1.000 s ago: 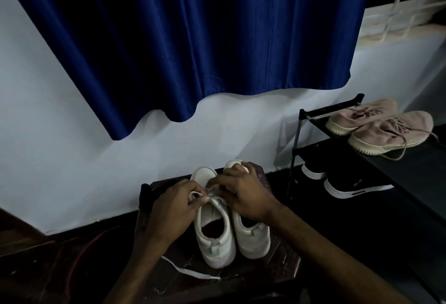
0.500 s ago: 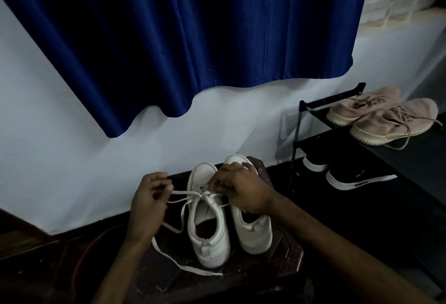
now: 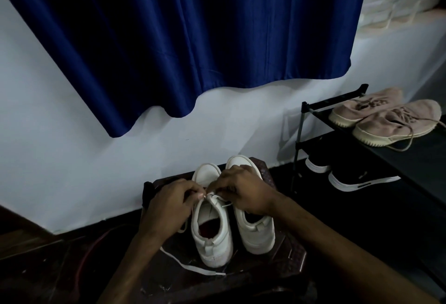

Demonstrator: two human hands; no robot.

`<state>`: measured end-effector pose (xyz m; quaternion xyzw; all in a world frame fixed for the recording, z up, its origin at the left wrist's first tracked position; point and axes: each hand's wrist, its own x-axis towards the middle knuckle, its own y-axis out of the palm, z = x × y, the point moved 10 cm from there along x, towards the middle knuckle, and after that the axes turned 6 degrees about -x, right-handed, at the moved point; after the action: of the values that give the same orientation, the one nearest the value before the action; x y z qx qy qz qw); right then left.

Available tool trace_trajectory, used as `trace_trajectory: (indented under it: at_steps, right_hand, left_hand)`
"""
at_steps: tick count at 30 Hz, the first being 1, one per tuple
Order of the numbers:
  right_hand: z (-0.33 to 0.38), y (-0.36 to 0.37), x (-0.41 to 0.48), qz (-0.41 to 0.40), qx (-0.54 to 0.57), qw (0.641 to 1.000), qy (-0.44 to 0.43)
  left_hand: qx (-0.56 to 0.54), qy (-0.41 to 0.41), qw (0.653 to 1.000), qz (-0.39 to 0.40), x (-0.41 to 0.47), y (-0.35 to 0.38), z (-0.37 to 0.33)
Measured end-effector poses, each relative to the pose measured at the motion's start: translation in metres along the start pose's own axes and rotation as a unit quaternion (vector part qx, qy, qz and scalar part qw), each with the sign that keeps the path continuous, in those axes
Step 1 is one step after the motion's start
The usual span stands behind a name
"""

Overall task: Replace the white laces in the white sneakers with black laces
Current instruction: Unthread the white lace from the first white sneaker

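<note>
On a low dark brown table (image 3: 292, 255), below a deep blue curtain (image 3: 193, 38), I see a pair of white low-top sneakers standing side by side, heels toward me. At the left, my left hand (image 3: 169, 207) has its fingers curled, thumb and forefinger pinching the flat white lace (image 3: 193, 266) near the top eyelets of the left white sneaker (image 3: 212, 241). The lace's loose end trails across the table in front of that heel. Just to the right, my right hand (image 3: 243, 195) is curled too, its fingertips nipping the same lace at the tongue while it lies over the front of the right white sneaker (image 3: 255, 231). I cannot tell whether that sneaker has a lace, because the hand hides its eyelets. Farther right, a black shoe rack (image 3: 333, 102) holds pink knitted shoes (image 3: 391, 122) above and black shoes (image 3: 357, 179) below. I judge the task to be early. The white lace is partly loosened from one sneaker, no black laces are in view, and all the relacing is left.
</note>
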<state>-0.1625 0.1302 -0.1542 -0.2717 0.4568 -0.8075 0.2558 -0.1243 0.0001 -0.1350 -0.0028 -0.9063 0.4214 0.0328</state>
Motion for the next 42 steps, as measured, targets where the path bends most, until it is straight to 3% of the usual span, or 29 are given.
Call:
trace_trajectory:
  at_steps: [3, 7, 10, 13, 16, 22, 25, 29, 34, 37, 40, 42]
  right_hand:
    - [-0.001, 0.002, 0.001, 0.016, -0.003, 1.000, 0.019]
    - [-0.003, 0.004, 0.000, 0.024, -0.015, 0.999, 0.032]
    - [-0.007, 0.005, 0.000, 0.032, -0.018, 0.998, 0.050]
    - [-0.006, 0.006, 0.001, 0.040, -0.030, 0.997, 0.053]
    - [-0.006, 0.010, 0.003, 0.050, -0.029, 0.997, 0.053]
    - [-0.008, 0.005, 0.001, 0.041, -0.031, 0.997, 0.061]
    - [-0.008, 0.007, 0.000, 0.039, -0.034, 0.997, 0.060]
    - [-0.007, 0.007, 0.002, 0.035, -0.036, 0.997, 0.059]
    - [-0.008, 0.005, 0.001, 0.030, -0.042, 0.997, 0.056]
    - [-0.007, 0.006, 0.000, 0.037, -0.037, 0.997, 0.059]
    - [-0.007, 0.007, 0.002, 0.042, -0.032, 0.997, 0.057]
    - [-0.008, 0.007, 0.002, 0.042, -0.026, 0.997, 0.058]
  left_hand:
    - [-0.043, -0.007, 0.999, 0.029, 0.005, 0.000, 0.000]
    - [0.047, 0.020, 0.999, 0.014, 0.012, -0.008, -0.010]
    - [-0.012, -0.008, 0.992, -0.122, 0.009, -0.047, 0.013]
    - [-0.139, -0.088, 0.958, -0.236, -0.015, -0.082, 0.061]
    - [-0.028, -0.105, 0.976, -0.188, -0.027, -0.074, 0.075]
    - [0.016, 0.062, 0.997, -0.046, -0.016, -0.024, -0.018]
    - [0.045, 0.036, 0.998, 0.020, -0.008, 0.002, -0.028]
    - [0.084, 0.012, 0.996, 0.016, -0.004, -0.002, -0.026]
    - [0.093, 0.013, 0.995, -0.046, -0.005, -0.013, -0.031]
    - [-0.030, -0.024, 0.992, -0.123, -0.006, -0.036, -0.004]
    - [-0.263, -0.088, 0.926, -0.257, -0.022, -0.071, 0.046]
    - [-0.276, -0.108, 0.911, -0.287, -0.031, -0.077, 0.069]
